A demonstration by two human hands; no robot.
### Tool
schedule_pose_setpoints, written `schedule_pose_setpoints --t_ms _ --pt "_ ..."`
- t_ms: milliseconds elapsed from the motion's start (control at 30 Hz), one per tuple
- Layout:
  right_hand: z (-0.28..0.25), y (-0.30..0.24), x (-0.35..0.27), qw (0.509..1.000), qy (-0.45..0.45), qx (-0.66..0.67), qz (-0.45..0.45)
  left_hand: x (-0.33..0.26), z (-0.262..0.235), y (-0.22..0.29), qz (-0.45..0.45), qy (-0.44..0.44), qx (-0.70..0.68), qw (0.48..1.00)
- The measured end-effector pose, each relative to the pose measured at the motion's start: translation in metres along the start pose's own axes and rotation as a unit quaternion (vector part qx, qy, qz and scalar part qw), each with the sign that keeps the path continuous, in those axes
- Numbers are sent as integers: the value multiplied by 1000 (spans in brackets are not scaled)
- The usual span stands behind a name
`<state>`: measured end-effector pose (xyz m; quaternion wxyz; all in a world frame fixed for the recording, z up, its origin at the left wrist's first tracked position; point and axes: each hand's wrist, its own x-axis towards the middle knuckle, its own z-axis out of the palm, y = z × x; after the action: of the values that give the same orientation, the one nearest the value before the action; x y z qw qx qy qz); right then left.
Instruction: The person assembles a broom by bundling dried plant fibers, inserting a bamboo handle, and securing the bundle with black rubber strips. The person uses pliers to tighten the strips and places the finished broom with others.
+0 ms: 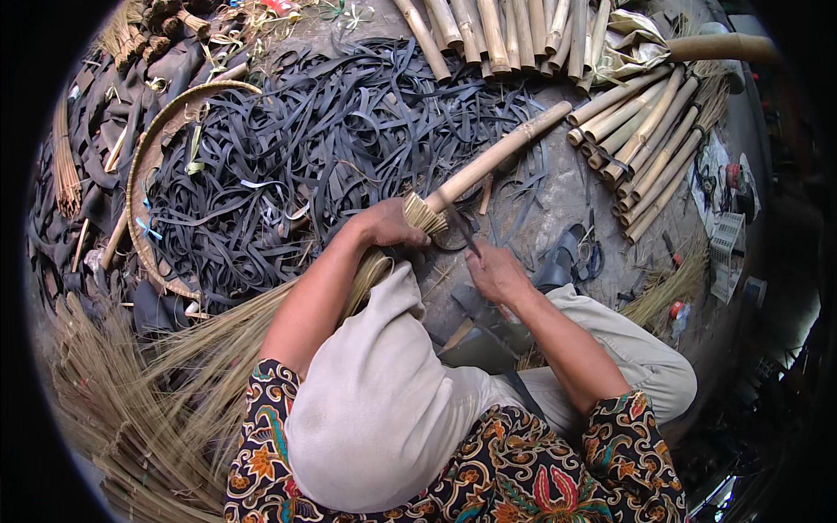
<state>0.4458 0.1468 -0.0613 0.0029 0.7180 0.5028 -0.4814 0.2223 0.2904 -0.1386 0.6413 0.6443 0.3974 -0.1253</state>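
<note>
My left hand (394,223) is closed around a straw bundle (425,216) whose blunt, cut end faces up and to the right. A bamboo pole (501,155) rises from that end, slanting away to the upper right. Long loose fibres (370,275) trail from below my left hand across to the left, beside my raised knee. My right hand (497,275) is a closed fist just right of the bundle. From it a dark strip (465,234), apparently rubber, stretches up toward the bundle's end. Whether it goes around the bundle is hard to see.
A heap of black strips (331,131) fills the far left, partly within a round woven tray (138,187). Cut bamboo poles (497,39) lie at the back, and a tied bamboo bundle (645,131) lies right. Loose straw (105,383) covers the near left. A plastic basket (726,253) stands far right.
</note>
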Motion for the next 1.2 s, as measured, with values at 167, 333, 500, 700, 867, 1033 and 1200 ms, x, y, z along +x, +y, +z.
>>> schedule_pose_setpoints --t_ms 167,333,500,700,867,1033,1200 --pt "3 1 10 1000 -20 1 19 -16 16 12 -122 182 210 953" --pt "-3 2 7 999 -2 -27 -33 1 5 -15 -42 21 72 996" --pt "3 6 5 1000 6 15 1 2 2 -12 -5 -13 24 1000" --pt "9 10 15 1000 12 -12 -4 -14 14 9 -147 144 208 956" --pt "2 7 13 999 -6 -25 -44 8 0 -21 -28 -70 -48 996" --pt "2 4 13 997 -12 -45 -55 8 0 -17 -2 -49 -38 998" --pt "13 9 18 999 42 11 -8 -13 9 14 -141 111 202 963"
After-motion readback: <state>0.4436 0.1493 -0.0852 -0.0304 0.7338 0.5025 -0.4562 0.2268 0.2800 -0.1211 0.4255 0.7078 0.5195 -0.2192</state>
